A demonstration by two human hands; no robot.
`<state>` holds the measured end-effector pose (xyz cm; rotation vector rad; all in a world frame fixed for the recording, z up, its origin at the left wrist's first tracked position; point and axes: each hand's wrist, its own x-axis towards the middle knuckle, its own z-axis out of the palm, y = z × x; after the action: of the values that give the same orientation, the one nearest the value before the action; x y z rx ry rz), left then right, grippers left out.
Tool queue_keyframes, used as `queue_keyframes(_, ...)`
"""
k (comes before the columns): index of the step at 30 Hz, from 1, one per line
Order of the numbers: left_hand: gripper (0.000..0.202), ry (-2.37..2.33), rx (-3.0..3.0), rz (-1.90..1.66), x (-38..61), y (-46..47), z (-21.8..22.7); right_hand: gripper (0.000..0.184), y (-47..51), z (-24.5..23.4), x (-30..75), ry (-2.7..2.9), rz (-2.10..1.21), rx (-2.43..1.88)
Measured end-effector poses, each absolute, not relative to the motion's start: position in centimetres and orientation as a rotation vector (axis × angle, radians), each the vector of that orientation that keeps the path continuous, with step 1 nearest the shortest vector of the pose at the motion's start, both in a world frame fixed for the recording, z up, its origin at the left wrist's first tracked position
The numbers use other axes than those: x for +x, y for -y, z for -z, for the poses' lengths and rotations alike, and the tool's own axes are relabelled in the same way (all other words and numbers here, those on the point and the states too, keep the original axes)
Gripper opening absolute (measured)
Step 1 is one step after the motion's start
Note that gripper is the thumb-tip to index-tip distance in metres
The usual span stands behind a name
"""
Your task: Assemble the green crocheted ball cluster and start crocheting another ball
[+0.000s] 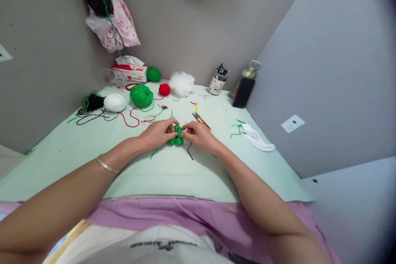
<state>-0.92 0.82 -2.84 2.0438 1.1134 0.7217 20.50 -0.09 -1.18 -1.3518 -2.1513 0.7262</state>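
Between my two hands is a small green yarn piece (178, 136) made of several rounded lobes, resting at the middle of the table. The thumb and fingers of my left hand (161, 133) pinch its left and upper edge. My right hand (198, 133) has its thumb and fingertips bent against the right side of the same piece. A dark strand of yarn (189, 151) hangs below, by my right hand. Just beyond that hand lie orange-handled snips (201, 120), partly covered by its fingers.
Behind are a green yarn ball (141, 96), white yarn (114, 102), black yarn (94, 102), a red ball (164, 89), white stuffing (182, 83) and a tissue box (133, 73). At the right stand a jar (217, 83), a phone (243, 92) and a white cloth (258, 138).
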Motion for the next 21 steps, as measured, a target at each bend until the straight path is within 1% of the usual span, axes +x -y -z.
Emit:
queue_keyframes(3,0.032,-1.093,1.996,-0.755,-0.9,-0.9,2.9,0.020,0.1,1.3,20.4,2.109,-0.829,-1.347)
queue_keyframes(5,0.032,-1.067,1.909,-0.799,-0.7,-0.9,2.7,0.019,0.0,0.9,20.5,2.014,-1.003,-1.320)
queue_keyframes(8,0.037,-0.969,1.686,-0.876,-0.5,-0.8,1.6,0.017,-0.1,-0.2,20.8,1.671,-1.306,-1.204)
queue_keyframes(11,0.041,-0.897,1.593,-0.877,-0.5,-0.3,0.2,0.021,-0.1,-1.5,21.2,1.325,-1.491,-1.059)
queue_keyframes(15,0.048,-0.837,1.624,-0.805,-0.6,0.5,-0.9,0.028,0.1,-2.5,21.6,1.179,-1.558,-0.978)
queue_keyframes(18,0.046,-0.790,1.511,-0.797,-0.5,0.9,-1.0,0.029,0.3,-2.8,21.7,1.216,-1.510,-0.962)
queue_keyframes(21,0.049,-0.797,1.410,-0.866,-0.4,0.9,-0.9,0.031,0.7,-3.0,21.7,1.308,-1.449,-0.950)
